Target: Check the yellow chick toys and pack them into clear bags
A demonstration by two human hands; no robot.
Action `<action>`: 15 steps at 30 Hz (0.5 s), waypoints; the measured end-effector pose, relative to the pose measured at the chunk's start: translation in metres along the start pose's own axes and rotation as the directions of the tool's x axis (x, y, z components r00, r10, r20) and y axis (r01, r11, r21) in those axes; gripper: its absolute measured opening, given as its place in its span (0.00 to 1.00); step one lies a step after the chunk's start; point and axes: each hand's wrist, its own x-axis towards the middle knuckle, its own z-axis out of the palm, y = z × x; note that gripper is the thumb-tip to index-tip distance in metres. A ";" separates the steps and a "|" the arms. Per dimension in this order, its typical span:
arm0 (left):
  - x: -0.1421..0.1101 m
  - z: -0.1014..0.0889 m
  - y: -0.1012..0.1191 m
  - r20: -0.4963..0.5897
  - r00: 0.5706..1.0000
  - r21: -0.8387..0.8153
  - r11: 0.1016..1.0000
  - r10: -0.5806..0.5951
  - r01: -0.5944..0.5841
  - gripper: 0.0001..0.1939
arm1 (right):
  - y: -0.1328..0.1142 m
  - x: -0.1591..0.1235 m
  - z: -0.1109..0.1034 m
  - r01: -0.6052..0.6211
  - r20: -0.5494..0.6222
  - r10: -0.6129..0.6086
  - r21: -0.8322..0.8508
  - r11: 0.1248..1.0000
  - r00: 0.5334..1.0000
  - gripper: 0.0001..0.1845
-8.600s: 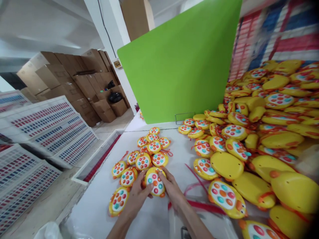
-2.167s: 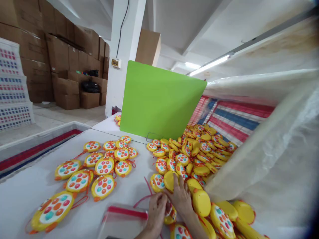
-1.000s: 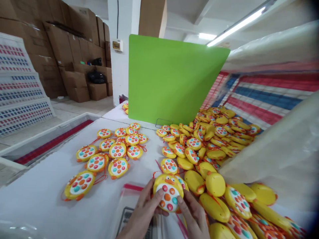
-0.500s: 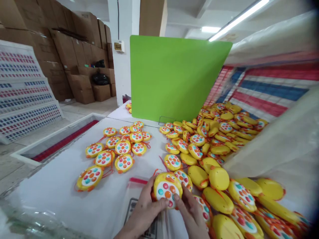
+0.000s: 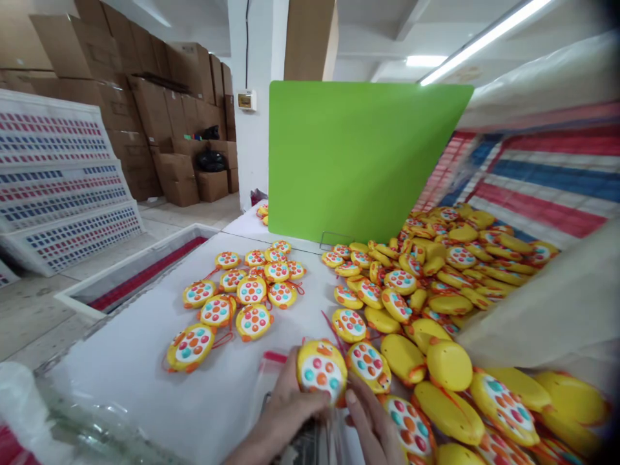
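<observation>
I hold a yellow duck-shaped toy (image 5: 321, 371) with coloured round buttons face up between both hands at the near edge of the white table (image 5: 145, 394). My left hand (image 5: 285, 413) grips its left side, thumb on the lower rim. My right hand (image 5: 375, 426) pinches its lower right edge. Under my hands lies a clear zip bag with a red strip (image 5: 271, 361). To the right a big heap of the same toys (image 5: 450, 284) spills toward me.
A group of several toys laid face up (image 5: 242, 294) sits on the table's left half. A green board (image 5: 358, 158) stands upright behind. Clear plastic sheeting (image 5: 542, 303) hangs at the right. White crates (image 5: 58, 187) and cardboard boxes (image 5: 155, 116) stand on the floor to the left.
Both hands went from the laid-out group to the heap, took a toy and brought it over the zip bag. Over the last second the toy has stayed between my hands.
</observation>
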 end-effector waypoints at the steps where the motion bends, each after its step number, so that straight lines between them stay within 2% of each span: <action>1: 0.011 -0.009 0.002 -0.077 0.997 -0.044 0.999 0.015 -0.018 0.24 | -0.004 0.001 0.000 -0.007 0.041 0.008 -0.019 1.000 0.999 0.26; 3: 0.037 -0.029 0.011 -0.208 0.977 -0.175 0.982 0.039 -0.076 0.22 | -0.008 0.004 -0.001 0.004 0.061 0.002 -0.097 0.995 0.998 0.25; 4: 0.050 -0.040 0.017 -0.252 0.967 -0.213 0.972 0.044 -0.100 0.22 | -0.007 0.008 -0.003 0.034 0.027 -0.030 -0.152 0.988 0.999 0.24; 7: 0.083 -0.068 0.035 -0.293 0.955 -0.302 0.945 0.033 -0.125 0.15 | -0.001 0.030 -0.014 0.145 -0.033 -0.165 -0.337 0.930 0.986 0.22; 9: 0.091 -0.078 0.041 -0.300 0.954 -0.355 0.928 0.000 -0.111 0.09 | 0.001 0.052 -0.019 0.220 0.018 -0.241 -0.482 0.848 0.970 0.22; 11: 0.089 -0.079 0.040 -0.306 0.952 -0.390 0.915 -0.022 -0.104 0.07 | -0.001 0.075 -0.021 0.256 0.106 -0.249 -0.656 0.710 0.963 0.23; 13: 0.079 -0.073 0.034 -0.306 0.952 -0.407 0.907 -0.023 -0.109 0.09 | -0.006 0.098 -0.018 0.263 0.161 -0.224 -0.774 0.576 0.961 0.23; 15: 0.069 -0.061 0.026 -0.283 0.959 -0.415 0.903 -0.015 -0.108 0.13 | -0.011 0.116 -0.012 0.260 0.186 -0.192 -0.822 0.507 0.964 0.23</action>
